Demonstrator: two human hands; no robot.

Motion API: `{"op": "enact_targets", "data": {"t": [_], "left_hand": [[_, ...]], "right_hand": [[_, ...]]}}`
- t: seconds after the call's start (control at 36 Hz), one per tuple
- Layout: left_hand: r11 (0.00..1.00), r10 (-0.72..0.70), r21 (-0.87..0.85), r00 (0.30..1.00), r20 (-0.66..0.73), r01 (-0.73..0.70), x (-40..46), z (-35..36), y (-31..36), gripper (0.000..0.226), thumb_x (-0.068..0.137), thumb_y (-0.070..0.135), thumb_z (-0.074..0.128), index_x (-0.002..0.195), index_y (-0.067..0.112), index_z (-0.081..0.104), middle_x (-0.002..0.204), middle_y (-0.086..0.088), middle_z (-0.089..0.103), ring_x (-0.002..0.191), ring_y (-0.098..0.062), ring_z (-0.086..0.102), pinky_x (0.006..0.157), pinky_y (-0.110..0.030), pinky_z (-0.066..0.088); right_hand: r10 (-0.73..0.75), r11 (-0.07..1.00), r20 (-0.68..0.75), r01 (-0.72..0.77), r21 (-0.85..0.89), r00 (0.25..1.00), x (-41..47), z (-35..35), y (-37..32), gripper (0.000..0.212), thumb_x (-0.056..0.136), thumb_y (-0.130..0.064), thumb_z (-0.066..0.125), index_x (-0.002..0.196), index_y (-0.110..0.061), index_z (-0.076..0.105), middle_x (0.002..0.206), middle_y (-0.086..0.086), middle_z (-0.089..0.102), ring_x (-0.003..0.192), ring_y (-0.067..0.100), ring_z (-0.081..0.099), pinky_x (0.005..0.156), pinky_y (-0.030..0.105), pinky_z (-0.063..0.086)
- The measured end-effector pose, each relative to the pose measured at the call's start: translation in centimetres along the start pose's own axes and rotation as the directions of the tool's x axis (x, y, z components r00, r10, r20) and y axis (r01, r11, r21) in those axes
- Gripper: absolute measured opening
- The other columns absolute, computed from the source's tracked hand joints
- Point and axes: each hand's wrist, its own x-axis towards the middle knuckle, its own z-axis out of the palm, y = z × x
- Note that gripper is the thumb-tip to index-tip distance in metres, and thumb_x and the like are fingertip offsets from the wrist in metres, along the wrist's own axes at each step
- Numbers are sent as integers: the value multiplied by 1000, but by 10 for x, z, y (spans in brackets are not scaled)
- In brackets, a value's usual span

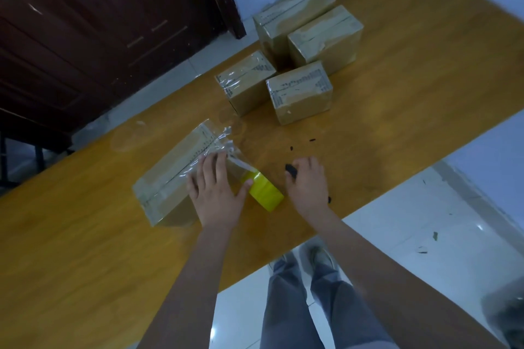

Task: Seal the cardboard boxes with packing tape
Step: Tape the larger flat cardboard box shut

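Box: cardboard box [167, 178] lies on the wooden table [397, 93], near its front edge, with clear tape running along the top seam and crinkled at the far end.
Left hand: left hand [215, 193] lies flat on the box's right end, fingers straight and spread, pressing the tape down; it curls round nothing.
Roll: yellow tape roll [265, 190] stands just right of the box, touching the left thumb; a strip of clear tape runs from it up to the box top.
Right hand: right hand [307, 181] is on the table right of the roll, fingers curled round a small black object [291, 170]; what that object is cannot be told.
Other boxes: 4 taped boxes [300, 91] are grouped farther back on the table, well apart from the hands, 2 in front and 2 behind.
Specks: a few small black bits [310, 139] lie on the table between the right hand and the group.
Floor: pale tiles [425, 235], the person's trouser legs showing below the table edge.
Door: dark wooden door [85, 22] at upper left.
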Motion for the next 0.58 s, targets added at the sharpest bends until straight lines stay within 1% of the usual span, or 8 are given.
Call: {"op": "enact_targets", "data": {"t": [0.03, 0.08, 0.14, 0.19, 0.31, 0.36, 0.47, 0.58], "left_hand": [[1000, -1, -1, 1000, 5, 1, 0, -1, 1, 80, 85, 57, 56, 150, 22, 25, 153, -3, 28, 146, -22, 11, 116, -43, -4], [1000, -13, -6, 1000, 15, 13, 0, -4, 3, 80, 85, 56, 58, 150, 23, 25, 153, -2, 26, 147, -21, 10, 116, -43, -4], [999, -39, -25, 999, 25, 40, 0, -6, 6, 80, 84, 52, 62, 149, 23, 26, 153, -1, 25, 146, -20, 10, 117, -44, -3], [997, -57, -42, 998, 30, 58, 0, -7, 9, 79, 83, 49, 63, 148, 23, 26, 152, 0, 25, 146, -20, 11, 117, -46, -2], [995, -85, -53, 996, 36, 87, 0, -9, 13, 77, 84, 53, 60, 147, 22, 28, 151, -2, 25, 146, -22, 12, 117, -49, -1], [995, -95, -23, 994, 56, 96, 0, -8, 14, 79, 85, 59, 55, 148, 21, 26, 152, -3, 22, 146, -22, 9, 116, -50, -4], [996, -92, 6, 992, 82, 92, -1, -9, 16, 83, 86, 61, 51, 150, 18, 22, 154, -6, 19, 147, -24, 2, 116, -53, -5], [995, -100, 38, 989, 113, 96, -1, -13, 17, 88, 85, 67, 47, 152, 19, 14, 157, -5, 12, 147, -22, -4, 115, -51, -7]], "right_hand": [[25, 997, -3, -25, -71, 1000, 3, -2, 5, 32, 90, -28, 58, 114, -7, 53, 117, 12, 46, 111, 29, 43, 85, 38, 41], [73, 975, 78, -54, -216, 994, 7, -5, 14, 39, 89, -32, 60, 116, -7, 48, 120, 12, 42, 113, 30, 40, 85, 39, 43], [79, 943, 159, -22, -333, 984, 9, -5, 24, 37, 90, -33, 57, 116, -9, 46, 122, 11, 40, 115, 29, 38, 85, 38, 43], [43, 932, 183, 27, -361, 982, 9, -4, 30, 30, 93, -31, 53, 114, -11, 47, 121, 10, 40, 113, 27, 39, 83, 35, 43], [-9, 947, 207, 74, -312, 978, 11, -6, 33, 21, 95, -27, 49, 111, -14, 49, 115, 7, 48, 107, 25, 46, 81, 33, 41], [-13, 955, 215, 76, -288, 977, 12, -7, 33, 19, 95, -26, 50, 110, -15, 50, 113, 6, 50, 106, 25, 47, 80, 34, 43], [-12, 974, 215, 60, -220, 977, 13, -12, 35, 17, 95, -27, 51, 106, -15, 52, 107, 6, 52, 99, 24, 50, 73, 33, 44], [-5, 996, 242, 28, -90, 970, 16, -21, 31, 18, 95, -27, 51, 104, -11, 52, 100, 6, 50, 82, 21, 51, 64, 31, 41]]}}
